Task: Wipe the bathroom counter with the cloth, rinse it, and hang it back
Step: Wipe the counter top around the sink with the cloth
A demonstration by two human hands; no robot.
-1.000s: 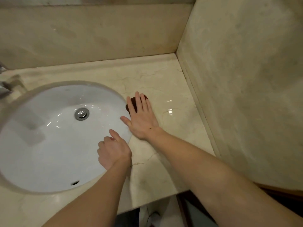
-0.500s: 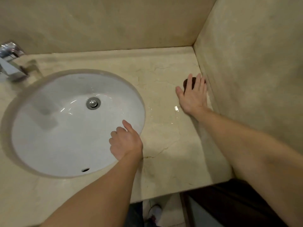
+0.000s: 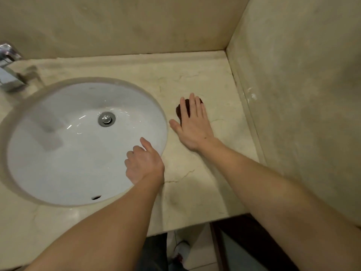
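A small dark brown cloth lies on the beige marble counter just right of the sink. My right hand lies flat on top of it with fingers spread, pressing it down; most of the cloth is hidden under the fingers. My left hand rests on the right rim of the white oval sink, fingers loosely curled and the thumb pointing out, with nothing in it.
A chrome tap stands at the far left behind the sink. Marble walls close the counter at the back and on the right. The counter's front edge runs below my forearms, with floor and a dark cabinet beneath.
My right hand has slid the cloth from beside the right wall back leftward to near the sink rim. The left hand has stayed on the rim.
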